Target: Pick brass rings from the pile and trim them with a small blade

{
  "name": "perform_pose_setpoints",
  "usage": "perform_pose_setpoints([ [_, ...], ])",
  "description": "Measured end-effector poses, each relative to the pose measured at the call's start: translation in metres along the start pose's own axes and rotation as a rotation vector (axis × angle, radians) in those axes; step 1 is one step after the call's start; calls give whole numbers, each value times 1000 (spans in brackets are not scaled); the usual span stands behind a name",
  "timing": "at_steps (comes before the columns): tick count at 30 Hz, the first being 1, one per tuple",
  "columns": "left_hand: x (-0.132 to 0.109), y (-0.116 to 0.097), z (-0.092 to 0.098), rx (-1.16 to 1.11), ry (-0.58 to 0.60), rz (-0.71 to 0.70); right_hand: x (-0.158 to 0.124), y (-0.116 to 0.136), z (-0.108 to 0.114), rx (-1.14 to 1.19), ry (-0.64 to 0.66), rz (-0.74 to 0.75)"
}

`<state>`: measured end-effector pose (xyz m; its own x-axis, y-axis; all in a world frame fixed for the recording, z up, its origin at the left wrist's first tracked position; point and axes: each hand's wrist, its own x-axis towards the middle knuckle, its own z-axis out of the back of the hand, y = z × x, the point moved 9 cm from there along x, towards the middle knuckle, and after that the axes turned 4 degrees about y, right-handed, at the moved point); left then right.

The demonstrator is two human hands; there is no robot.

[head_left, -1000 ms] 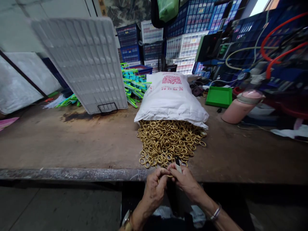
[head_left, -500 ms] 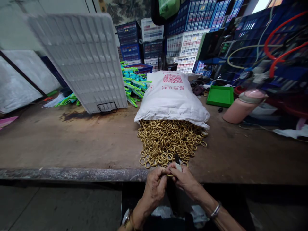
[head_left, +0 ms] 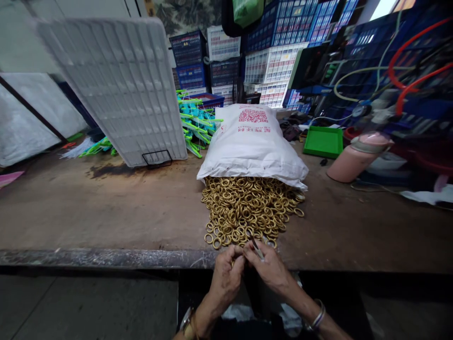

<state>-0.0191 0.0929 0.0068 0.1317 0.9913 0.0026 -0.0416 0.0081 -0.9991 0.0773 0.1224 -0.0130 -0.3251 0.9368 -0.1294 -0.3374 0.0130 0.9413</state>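
My left hand (head_left: 225, 275) is closed in a pinch just off the table's front edge. A gold ring (head_left: 232, 264) shows in part between its thumb and fingers. Beside it, my right hand (head_left: 269, 268) is closed on a slim knife-like tool (head_left: 257, 248) with a dark end and a pale flat part. Its exact kind I cannot make out. The fingertips of both hands meet, which hides most of the held ring. Directly beyond them lies a heap of gold rings (head_left: 244, 208), spilling from the mouth of a white sack (head_left: 253, 146) with red print.
A white ribbed panel (head_left: 116, 89) stands upright on the wooden table (head_left: 106, 212) at left, with green and turquoise plastic pieces (head_left: 198, 123) behind it. To the right are a green tray (head_left: 323, 141) and a pink bottle (head_left: 357, 158). Stacked crates (head_left: 276, 63) fill the back.
The tool in my right hand has tilted to the left and lower, its dark end now nearer the left hand. My right fingers have shifted slightly left; the left hand barely moved.
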Motion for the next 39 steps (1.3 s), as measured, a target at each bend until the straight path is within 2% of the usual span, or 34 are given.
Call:
perform_pose_setpoints([
  [4, 0, 4, -1, -63, -3, 41, 0, -4, -1, -49, 4, -18],
  [11, -7, 28, -11, -215, 82, 275, 1, -9, -1, -6, 0, -29],
  [17, -8, 31, -15, -245, 113, 294, -1, -7, 0, 13, 10, -41],
  [26, -13, 28, -11, -267, 68, 261, -5, -5, -10, 24, 64, 2],
  [31, -17, 34, -11, -241, 42, 304, -7, -2, -7, 9, 27, 17],
  [39, -18, 28, -15, -271, 100, 272, -9, -24, -19, 218, 97, -70],
])
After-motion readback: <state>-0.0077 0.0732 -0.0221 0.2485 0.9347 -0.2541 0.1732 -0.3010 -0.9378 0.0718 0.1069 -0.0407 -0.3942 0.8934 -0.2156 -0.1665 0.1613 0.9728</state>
